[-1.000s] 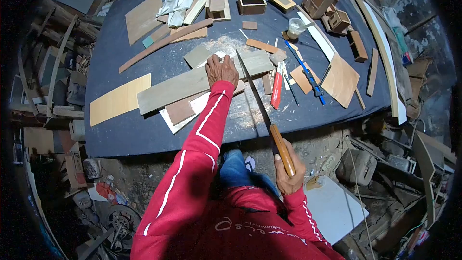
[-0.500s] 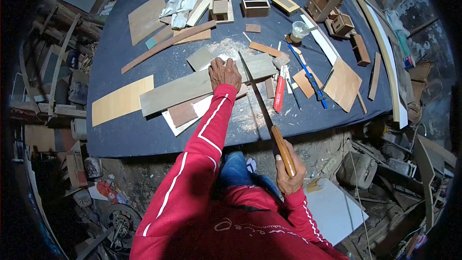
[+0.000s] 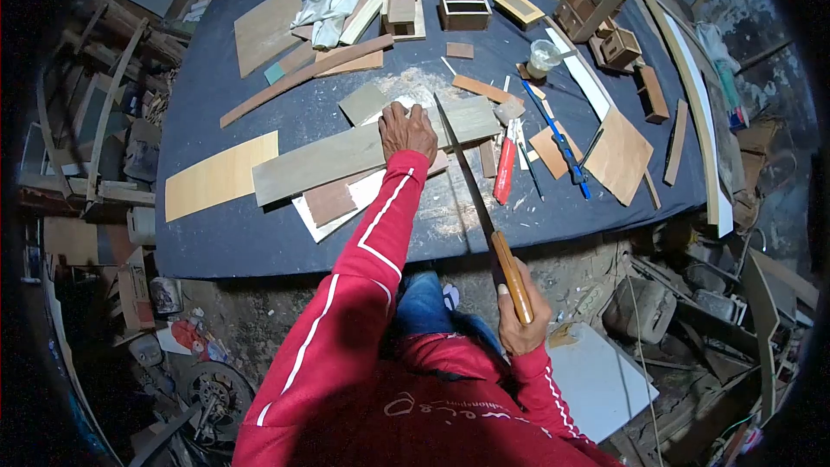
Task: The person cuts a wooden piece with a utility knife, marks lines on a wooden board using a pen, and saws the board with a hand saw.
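Note:
A long grey-brown wooden board (image 3: 324,160) lies at a slant across the table, on top of smaller wood pieces. My left hand (image 3: 407,131) presses on it from above, fingers curled over its far edge. In my right hand (image 3: 524,318), closed around the wooden handle, is a hand saw (image 3: 471,183). Its blade crosses the board just right of my left hand, tip pointing away from me. How deep the teeth sit in the wood I cannot tell. Under the board show a brown wood piece (image 3: 329,204) and a white piece (image 3: 317,229).
Right of the saw lie a red-handled cutter (image 3: 505,175), a blue bar-shaped tool (image 3: 560,145) and thin plywood (image 3: 619,156). Small wooden boxes (image 3: 465,10), a cloth (image 3: 332,2) and a plastic cup (image 3: 543,59) stand farther back. A pale panel (image 3: 223,176) lies left.
The saw has slid slightly back toward my body with my right hand. My left hand keeps its place on the board. The whole view has shifted a little.

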Demonstrator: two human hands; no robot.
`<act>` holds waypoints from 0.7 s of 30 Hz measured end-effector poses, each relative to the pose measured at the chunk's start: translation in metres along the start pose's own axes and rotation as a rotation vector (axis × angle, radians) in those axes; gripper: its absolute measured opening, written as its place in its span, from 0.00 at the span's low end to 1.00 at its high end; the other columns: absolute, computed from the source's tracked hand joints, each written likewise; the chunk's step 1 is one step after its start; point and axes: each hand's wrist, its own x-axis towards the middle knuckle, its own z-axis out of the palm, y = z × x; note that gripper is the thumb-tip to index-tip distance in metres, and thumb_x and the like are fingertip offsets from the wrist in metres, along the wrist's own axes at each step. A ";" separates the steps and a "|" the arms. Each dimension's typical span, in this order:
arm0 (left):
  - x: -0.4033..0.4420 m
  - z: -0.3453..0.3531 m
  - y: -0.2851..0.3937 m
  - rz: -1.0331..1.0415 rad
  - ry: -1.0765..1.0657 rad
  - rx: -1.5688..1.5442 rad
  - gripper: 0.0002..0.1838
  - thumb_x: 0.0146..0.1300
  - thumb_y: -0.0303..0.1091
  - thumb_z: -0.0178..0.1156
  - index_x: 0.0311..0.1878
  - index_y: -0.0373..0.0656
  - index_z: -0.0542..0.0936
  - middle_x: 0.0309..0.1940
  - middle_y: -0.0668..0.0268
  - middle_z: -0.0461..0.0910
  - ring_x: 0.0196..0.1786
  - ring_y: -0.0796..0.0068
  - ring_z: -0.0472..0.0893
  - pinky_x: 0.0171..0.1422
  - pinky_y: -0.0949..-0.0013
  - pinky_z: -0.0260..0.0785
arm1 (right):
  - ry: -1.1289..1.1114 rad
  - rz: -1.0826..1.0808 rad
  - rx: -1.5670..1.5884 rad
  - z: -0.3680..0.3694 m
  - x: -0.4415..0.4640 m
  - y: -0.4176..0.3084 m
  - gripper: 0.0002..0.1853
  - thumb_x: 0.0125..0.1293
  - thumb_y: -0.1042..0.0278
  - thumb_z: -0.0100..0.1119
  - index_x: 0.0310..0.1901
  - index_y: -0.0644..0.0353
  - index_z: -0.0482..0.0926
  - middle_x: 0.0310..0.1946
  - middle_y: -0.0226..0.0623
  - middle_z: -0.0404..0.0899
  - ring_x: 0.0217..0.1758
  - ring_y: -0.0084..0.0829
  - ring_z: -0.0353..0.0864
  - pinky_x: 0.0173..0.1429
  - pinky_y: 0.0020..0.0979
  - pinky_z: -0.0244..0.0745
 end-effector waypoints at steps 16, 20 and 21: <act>-0.001 0.002 -0.002 0.009 -0.004 -0.004 0.14 0.71 0.40 0.50 0.44 0.42 0.82 0.44 0.53 0.72 0.53 0.55 0.70 0.61 0.53 0.61 | -0.021 -0.007 -0.002 0.002 0.004 -0.006 0.24 0.67 0.74 0.61 0.65 0.67 0.74 0.40 0.44 0.86 0.36 0.23 0.84 0.41 0.29 0.79; 0.000 0.002 0.000 0.050 0.042 -0.002 0.13 0.70 0.39 0.52 0.41 0.42 0.82 0.42 0.55 0.72 0.51 0.56 0.71 0.60 0.55 0.62 | -0.056 0.088 0.108 0.054 0.080 0.018 0.21 0.68 0.73 0.60 0.62 0.68 0.75 0.40 0.50 0.85 0.39 0.28 0.85 0.45 0.31 0.79; 0.000 0.003 0.000 0.036 0.040 -0.005 0.13 0.70 0.38 0.52 0.41 0.42 0.82 0.42 0.55 0.72 0.51 0.56 0.71 0.59 0.55 0.63 | -0.087 0.124 0.129 0.063 0.095 0.021 0.21 0.68 0.72 0.59 0.61 0.68 0.75 0.39 0.51 0.84 0.39 0.29 0.85 0.45 0.31 0.79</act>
